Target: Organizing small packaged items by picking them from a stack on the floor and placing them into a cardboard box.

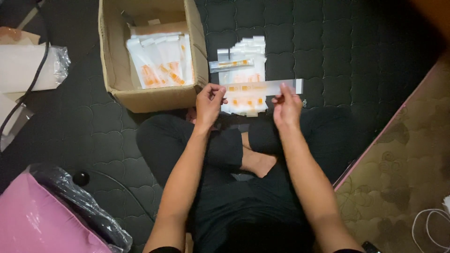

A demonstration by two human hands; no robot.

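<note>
Above the crossed legs, in the head view, both hands hold one long clear packet strip (262, 87) level between them. Left hand (208, 102): fingers curled, thumb and forefinger pinched on the strip's left end. Right hand (286, 107): fingers loosely bent, fingertips pinched on the strip near its right end. The strip carries small orange pieces and hangs just over a pile of clear packets (243, 75) lying on the dark quilted mat (328, 51). Left of the pile stands an open cardboard box (152, 96) with more packets inside. A pink bag (42, 220) lies at lower left.
</note>
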